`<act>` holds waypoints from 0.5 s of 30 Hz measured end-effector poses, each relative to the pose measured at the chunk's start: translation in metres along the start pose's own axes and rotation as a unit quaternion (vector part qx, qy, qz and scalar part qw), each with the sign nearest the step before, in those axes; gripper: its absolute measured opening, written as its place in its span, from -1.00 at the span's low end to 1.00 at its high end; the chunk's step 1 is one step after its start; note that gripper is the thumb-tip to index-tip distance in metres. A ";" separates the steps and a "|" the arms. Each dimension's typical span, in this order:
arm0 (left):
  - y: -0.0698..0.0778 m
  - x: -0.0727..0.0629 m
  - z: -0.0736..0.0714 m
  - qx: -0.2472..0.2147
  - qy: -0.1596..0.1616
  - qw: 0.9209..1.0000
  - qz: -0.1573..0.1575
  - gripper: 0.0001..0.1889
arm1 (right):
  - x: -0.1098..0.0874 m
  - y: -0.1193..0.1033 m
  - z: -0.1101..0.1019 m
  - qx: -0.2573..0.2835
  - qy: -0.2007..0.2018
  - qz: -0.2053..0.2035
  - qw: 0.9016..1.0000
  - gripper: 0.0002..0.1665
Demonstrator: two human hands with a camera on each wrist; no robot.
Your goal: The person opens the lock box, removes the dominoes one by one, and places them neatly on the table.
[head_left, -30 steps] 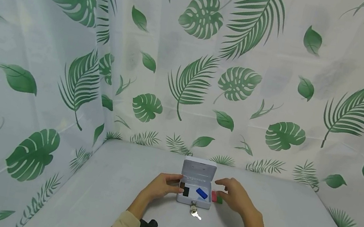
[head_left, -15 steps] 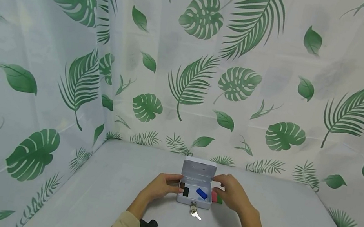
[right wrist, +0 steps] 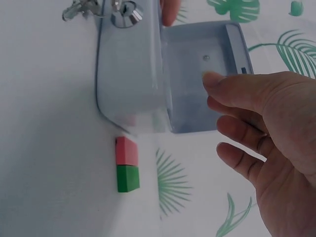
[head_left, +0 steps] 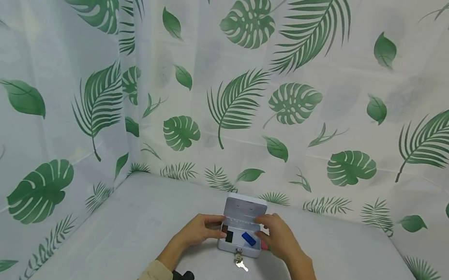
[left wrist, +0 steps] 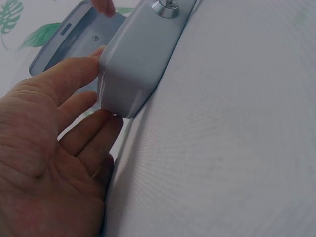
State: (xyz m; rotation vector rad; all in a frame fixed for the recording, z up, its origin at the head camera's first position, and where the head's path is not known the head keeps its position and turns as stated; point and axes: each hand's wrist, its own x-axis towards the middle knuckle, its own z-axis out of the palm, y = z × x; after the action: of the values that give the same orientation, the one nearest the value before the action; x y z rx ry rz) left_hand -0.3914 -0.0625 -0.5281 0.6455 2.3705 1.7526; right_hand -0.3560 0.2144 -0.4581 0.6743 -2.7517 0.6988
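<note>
A small grey metal cash box (head_left: 229,247) stands with its hinged lid (head_left: 245,209) raised. Inside lie a blue block (head_left: 249,238), a black block (head_left: 229,236) and a brown block (head_left: 224,228). My left hand (head_left: 197,231) holds the box's left side, thumb at the front rim, fingers (left wrist: 89,133) against the end wall and the bottom edge. Over the box's right part hovers my right hand (head_left: 281,239), its fingers loosely bent with nothing between them. A red block (right wrist: 127,150) and a green block (right wrist: 128,178) sit end to end beside the box's right end.
Keys (head_left: 242,264) hang from the lock (right wrist: 127,15) on the box's front, reaching the white table (head_left: 153,202). A leaf-printed curtain (head_left: 229,106) closes off the back and the left side. Both wrists carry black cameras (head_left: 183,279).
My right hand has moved left from beside the red and green blocks to above the box's right part. My left hand, the box and its contents have stayed put.
</note>
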 end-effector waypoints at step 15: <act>0.000 0.000 0.000 0.008 0.001 1.000 -0.008 -0.38 | 0.002 -0.006 0.013 0.014 -0.012 0.025 1.000 -0.64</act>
State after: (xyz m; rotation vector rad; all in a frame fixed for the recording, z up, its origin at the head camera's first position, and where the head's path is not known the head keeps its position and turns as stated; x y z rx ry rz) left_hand -0.3916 -0.0620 -0.5277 0.6255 2.3868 1.7311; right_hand -0.3563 0.2028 -0.4668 0.6270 -2.7943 0.7466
